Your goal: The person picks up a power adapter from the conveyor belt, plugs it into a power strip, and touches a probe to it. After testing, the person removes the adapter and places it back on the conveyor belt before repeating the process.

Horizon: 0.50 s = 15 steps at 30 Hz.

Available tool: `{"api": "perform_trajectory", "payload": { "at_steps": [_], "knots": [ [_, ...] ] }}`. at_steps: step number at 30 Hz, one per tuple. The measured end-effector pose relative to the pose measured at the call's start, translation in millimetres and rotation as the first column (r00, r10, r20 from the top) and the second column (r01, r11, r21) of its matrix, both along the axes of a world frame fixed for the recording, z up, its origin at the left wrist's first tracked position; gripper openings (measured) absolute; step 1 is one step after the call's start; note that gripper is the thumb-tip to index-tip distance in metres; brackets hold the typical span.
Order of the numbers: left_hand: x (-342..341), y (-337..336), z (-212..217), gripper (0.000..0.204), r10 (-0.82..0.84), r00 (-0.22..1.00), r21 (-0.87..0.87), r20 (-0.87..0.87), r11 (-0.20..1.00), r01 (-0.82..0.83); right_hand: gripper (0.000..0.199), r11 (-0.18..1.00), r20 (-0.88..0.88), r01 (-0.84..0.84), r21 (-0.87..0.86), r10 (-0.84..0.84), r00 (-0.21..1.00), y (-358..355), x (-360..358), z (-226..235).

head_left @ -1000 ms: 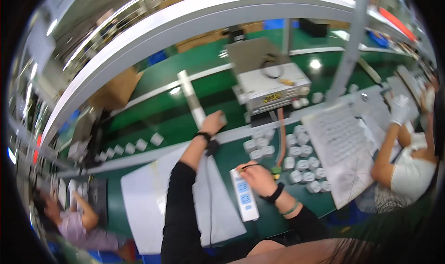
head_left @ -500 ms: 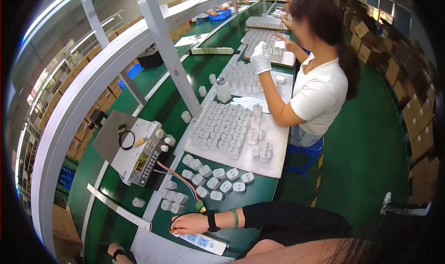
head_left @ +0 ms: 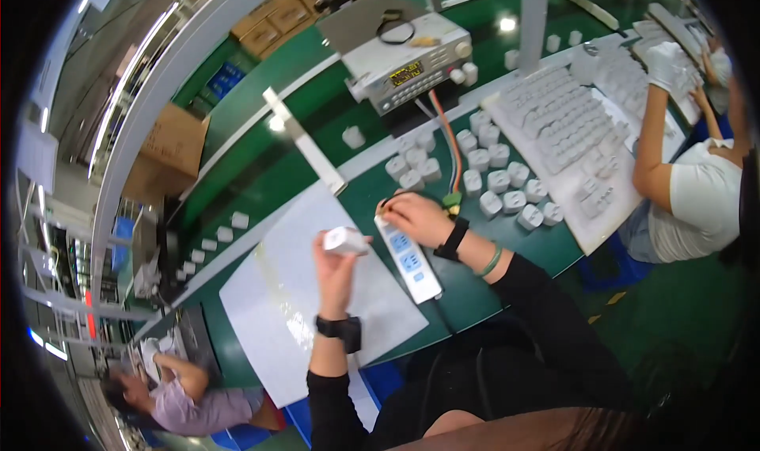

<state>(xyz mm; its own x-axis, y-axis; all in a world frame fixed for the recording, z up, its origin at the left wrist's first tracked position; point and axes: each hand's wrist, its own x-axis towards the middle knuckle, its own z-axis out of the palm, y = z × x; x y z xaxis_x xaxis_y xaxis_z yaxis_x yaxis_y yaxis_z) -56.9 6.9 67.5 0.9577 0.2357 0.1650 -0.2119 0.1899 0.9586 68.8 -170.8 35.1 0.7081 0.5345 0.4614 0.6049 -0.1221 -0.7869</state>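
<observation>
Over a white sheet (head_left: 380, 308), my left hand (head_left: 336, 275) is closed round a white charger (head_left: 345, 240), holding it up off the surface. My right hand (head_left: 423, 220) rests at the far end of a white power strip (head_left: 419, 283) with blue sockets. Its fingers are bent together there beside a thin black cable; whatever they grip is hidden. A green connector (head_left: 452, 201) with coloured wires lies close to the right wrist. Right of the strip stand several loose white chargers (head_left: 499, 180), and a smaller group (head_left: 413, 159) stands beyond my right hand.
A bench meter (head_left: 408, 75) with a lit display stands at the back. A white board (head_left: 582, 233) carries rows of chargers, with a gloved co-worker (head_left: 697, 174) beside it. Another person (head_left: 198, 399) sits at lower left. A pale strip (head_left: 305, 142) crosses the green belt.
The view has swung left, bringing the white sheet into sight. My left hand has risen from the lower edge and now shows a charger in it. My right hand stays at the power strip.
</observation>
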Motion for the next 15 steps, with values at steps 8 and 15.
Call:
{"api": "perform_trajectory", "payload": {
  "at_steps": [8, 15],
  "knots": [
    [-16, -50, -58, 0.052, 0.062, 0.994, 0.507, -0.089, 0.862, -0.008, 0.023, 1.0, 0.004, 0.021, 0.022, -0.022, 1.0, 3, -6, -6],
    [-25, -35, -67, 0.051, -0.005, 1.0, 0.685, -0.001, 0.729, 0.004, 0.025, 0.991, -0.05, -0.088, 0.096, 0.093, 0.994, 9, -13, 2]
  ]
}}
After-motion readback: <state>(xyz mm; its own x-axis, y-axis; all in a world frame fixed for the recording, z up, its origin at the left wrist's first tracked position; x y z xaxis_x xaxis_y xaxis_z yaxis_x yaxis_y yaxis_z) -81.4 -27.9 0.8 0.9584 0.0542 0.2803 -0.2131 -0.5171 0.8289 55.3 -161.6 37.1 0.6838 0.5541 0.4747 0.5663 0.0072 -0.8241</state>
